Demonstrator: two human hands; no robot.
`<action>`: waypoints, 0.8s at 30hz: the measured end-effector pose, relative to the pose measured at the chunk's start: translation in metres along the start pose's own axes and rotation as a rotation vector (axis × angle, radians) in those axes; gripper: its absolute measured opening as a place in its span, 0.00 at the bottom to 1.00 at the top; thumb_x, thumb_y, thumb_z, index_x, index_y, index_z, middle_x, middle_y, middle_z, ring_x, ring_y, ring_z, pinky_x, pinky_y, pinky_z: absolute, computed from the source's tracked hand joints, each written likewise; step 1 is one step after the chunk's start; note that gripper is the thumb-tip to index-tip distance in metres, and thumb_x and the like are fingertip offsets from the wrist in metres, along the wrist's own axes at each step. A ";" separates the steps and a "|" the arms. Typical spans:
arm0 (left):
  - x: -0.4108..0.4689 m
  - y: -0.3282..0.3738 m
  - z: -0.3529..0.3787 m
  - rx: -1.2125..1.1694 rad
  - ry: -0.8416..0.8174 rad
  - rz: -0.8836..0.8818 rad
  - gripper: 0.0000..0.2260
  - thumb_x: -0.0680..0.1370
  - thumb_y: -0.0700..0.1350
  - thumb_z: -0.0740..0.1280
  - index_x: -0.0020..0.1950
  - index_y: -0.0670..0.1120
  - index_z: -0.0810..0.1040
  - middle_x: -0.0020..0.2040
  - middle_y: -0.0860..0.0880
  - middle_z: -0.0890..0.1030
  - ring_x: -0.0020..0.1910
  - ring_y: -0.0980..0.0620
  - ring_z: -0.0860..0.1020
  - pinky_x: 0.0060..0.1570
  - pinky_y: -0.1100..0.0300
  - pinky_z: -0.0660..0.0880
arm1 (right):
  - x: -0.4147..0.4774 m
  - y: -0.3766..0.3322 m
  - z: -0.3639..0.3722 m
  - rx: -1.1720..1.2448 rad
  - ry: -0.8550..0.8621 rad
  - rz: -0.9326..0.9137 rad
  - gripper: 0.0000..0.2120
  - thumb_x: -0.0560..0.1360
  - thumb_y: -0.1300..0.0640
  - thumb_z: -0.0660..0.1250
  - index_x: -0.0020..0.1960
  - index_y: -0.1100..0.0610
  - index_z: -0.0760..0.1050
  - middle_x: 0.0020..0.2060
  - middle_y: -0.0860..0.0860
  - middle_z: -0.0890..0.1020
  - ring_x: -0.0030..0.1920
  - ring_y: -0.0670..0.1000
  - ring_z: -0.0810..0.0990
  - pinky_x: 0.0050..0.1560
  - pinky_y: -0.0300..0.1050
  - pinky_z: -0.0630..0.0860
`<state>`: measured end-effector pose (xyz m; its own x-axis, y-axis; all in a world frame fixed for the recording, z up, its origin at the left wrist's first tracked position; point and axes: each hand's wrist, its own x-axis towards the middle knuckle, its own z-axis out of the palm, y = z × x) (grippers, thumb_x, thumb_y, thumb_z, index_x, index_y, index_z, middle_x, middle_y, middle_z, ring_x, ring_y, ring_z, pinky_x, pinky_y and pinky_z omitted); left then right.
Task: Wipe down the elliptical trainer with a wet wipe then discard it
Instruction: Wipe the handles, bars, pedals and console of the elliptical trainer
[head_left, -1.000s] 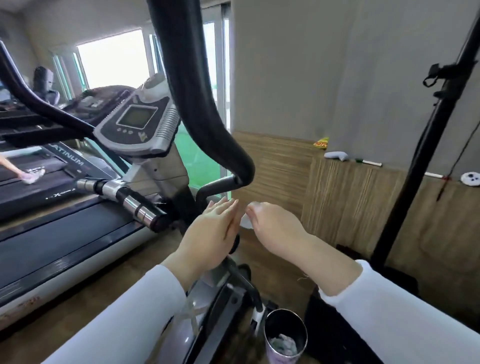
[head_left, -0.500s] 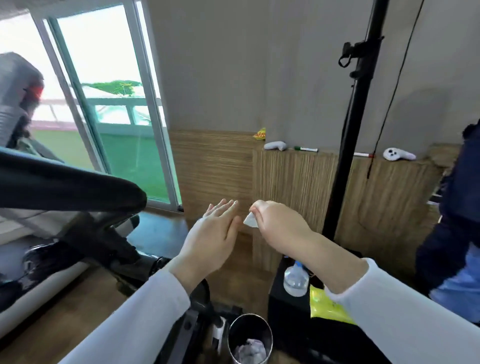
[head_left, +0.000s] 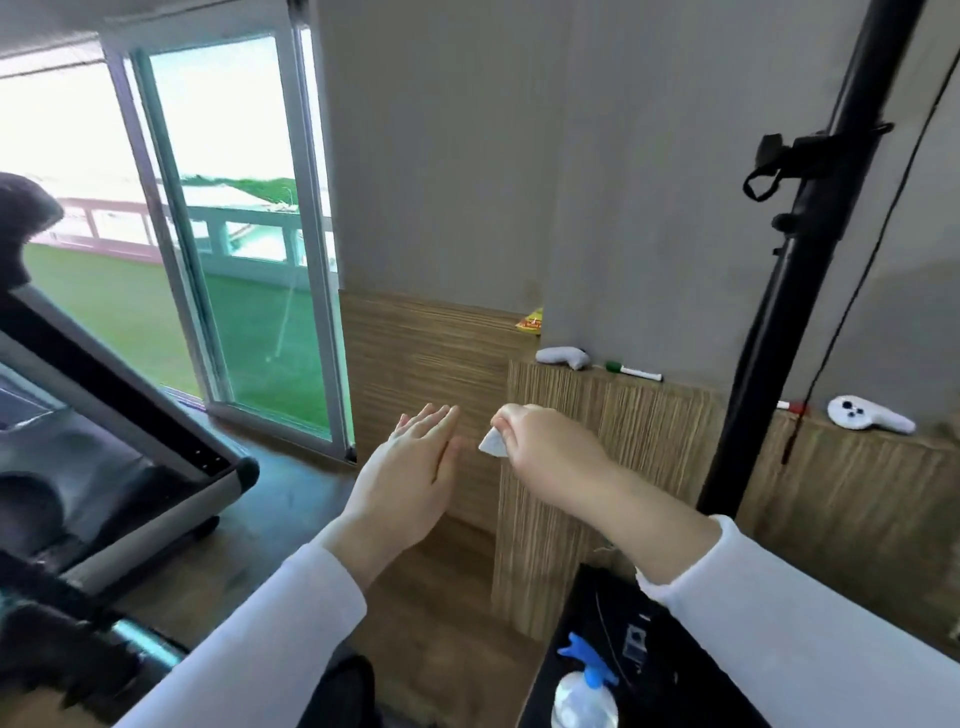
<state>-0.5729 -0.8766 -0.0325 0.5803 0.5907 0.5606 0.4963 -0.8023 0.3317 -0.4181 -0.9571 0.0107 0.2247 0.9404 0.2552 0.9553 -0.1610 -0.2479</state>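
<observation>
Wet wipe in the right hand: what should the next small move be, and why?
Probably look down and lower the right hand to find somewhere to drop the wet wipe. The wipe is pinched, bunched up, in mid-air and touches nothing else. The left hand is open and empty. No bin shows in this view.

Daylit from the sliding glass door (head_left: 244, 223) at upper left, blown out to white toward the far left. Soft, even light on the grey wall (head_left: 467, 156), with faint shadows. Heavy motion smear at lower left across the dark exercise machine (head_left: 119, 457). Wide-lens bowing at the edges, plain in the black pole (head_left: 765, 364) at right. Sharpest at centre, on the left hand (head_left: 410, 467) and right hand (head_left: 550, 452).
</observation>
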 end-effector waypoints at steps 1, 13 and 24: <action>0.007 -0.004 0.001 0.009 0.007 -0.013 0.20 0.83 0.48 0.53 0.74 0.46 0.65 0.74 0.50 0.66 0.75 0.55 0.58 0.74 0.62 0.49 | 0.011 0.002 0.001 0.006 -0.002 -0.018 0.15 0.84 0.51 0.49 0.62 0.52 0.72 0.55 0.49 0.77 0.51 0.52 0.77 0.47 0.49 0.74; 0.012 -0.061 -0.036 0.212 0.077 -0.242 0.20 0.82 0.49 0.53 0.73 0.45 0.68 0.72 0.49 0.70 0.74 0.52 0.62 0.69 0.69 0.46 | 0.106 -0.048 0.031 0.100 -0.018 -0.336 0.14 0.83 0.51 0.52 0.57 0.54 0.74 0.54 0.53 0.79 0.54 0.57 0.78 0.50 0.50 0.73; -0.028 -0.070 -0.081 0.407 0.180 -0.589 0.27 0.78 0.55 0.47 0.74 0.46 0.65 0.73 0.51 0.67 0.75 0.56 0.58 0.71 0.68 0.45 | 0.142 -0.125 0.052 0.203 -0.066 -0.741 0.10 0.83 0.53 0.54 0.57 0.54 0.73 0.54 0.52 0.79 0.54 0.56 0.79 0.50 0.50 0.77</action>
<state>-0.6761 -0.8443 -0.0097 0.0464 0.8627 0.5036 0.9136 -0.2406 0.3278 -0.5151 -0.7879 0.0295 -0.4785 0.7979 0.3665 0.7962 0.5703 -0.2022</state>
